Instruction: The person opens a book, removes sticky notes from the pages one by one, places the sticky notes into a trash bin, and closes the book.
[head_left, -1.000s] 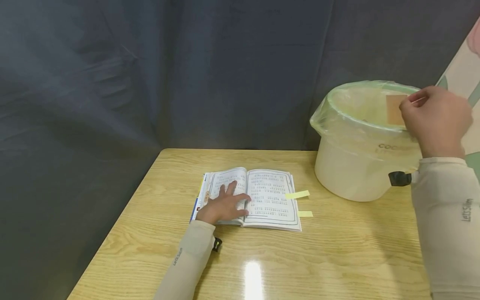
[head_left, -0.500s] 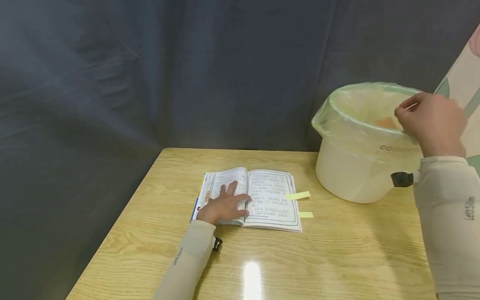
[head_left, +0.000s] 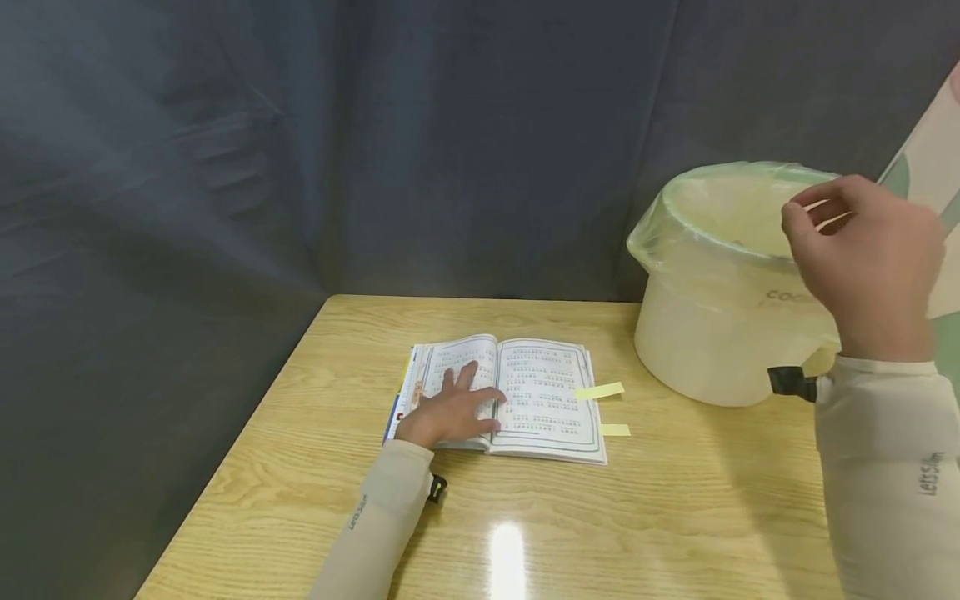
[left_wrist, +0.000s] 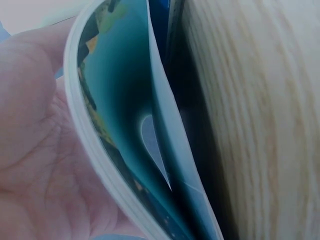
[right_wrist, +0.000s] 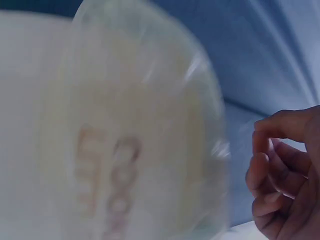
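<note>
An open book (head_left: 543, 392) with printed pages lies on the wooden table. Across its left page and centre fold rests my left hand (head_left: 450, 414), fingers spread. In the left wrist view, the palm (left_wrist: 40, 150) is over the bowed book pages (left_wrist: 115, 125). Two yellow sticky notes (head_left: 600, 391) stick out from the right page's edge. My right hand (head_left: 873, 258) is in the air at the near right rim of a white bin (head_left: 697, 333), fingers loosely bent and holding nothing. In the right wrist view, the fingers (right_wrist: 265, 170) appear beside the bin's rim.
A thin greenish plastic liner (head_left: 652, 233) is folded over the bin's rim; the bin's bottom inside is hidden. Behind the table hangs a dark curtain (head_left: 480, 150). A patterned panel (head_left: 930, 158) stands at the far right.
My right hand has let go of an orange piece of paper, which dropped into the bin and out of sight. That hand has since drawn slightly back, fingers loosened. The left hand stays put.
</note>
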